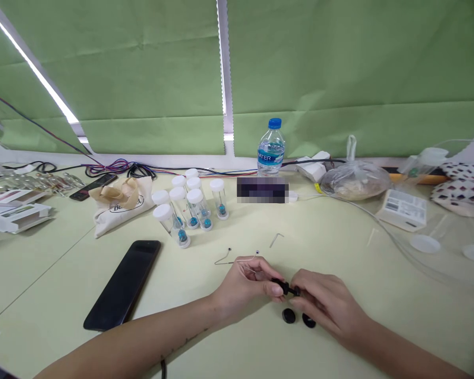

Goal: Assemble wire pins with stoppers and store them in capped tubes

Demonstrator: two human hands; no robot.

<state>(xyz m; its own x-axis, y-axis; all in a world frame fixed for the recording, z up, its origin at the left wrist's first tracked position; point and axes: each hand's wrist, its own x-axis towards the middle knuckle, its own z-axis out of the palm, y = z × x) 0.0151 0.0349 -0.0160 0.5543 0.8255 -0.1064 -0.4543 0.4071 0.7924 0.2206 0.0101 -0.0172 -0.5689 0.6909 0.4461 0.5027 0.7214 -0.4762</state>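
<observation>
- Black slender part (pixel 285 287), lower centre of the frame, pinched by left hand (pixel 247 287) and right hand (pixel 327 300).
- Two black discs (pixel 288 316) just below it.

Fingers of the left hand (pixel 245 287) and right hand (pixel 327 300) hide much of a small black part (pixel 285 287), its exact shape lost in the grip, as the right hand also covers some of a round black piece (pixel 308 321) on the table. Behind them, a dark oblong (pixel 263 190) is blurred into blocks, the contents of a knotted plastic bag (pixel 353 180) are indistinct, and print on a white box (pixel 403 208) is too small to read. White cartons (pixel 18 213) at far left are cut off from view
</observation>
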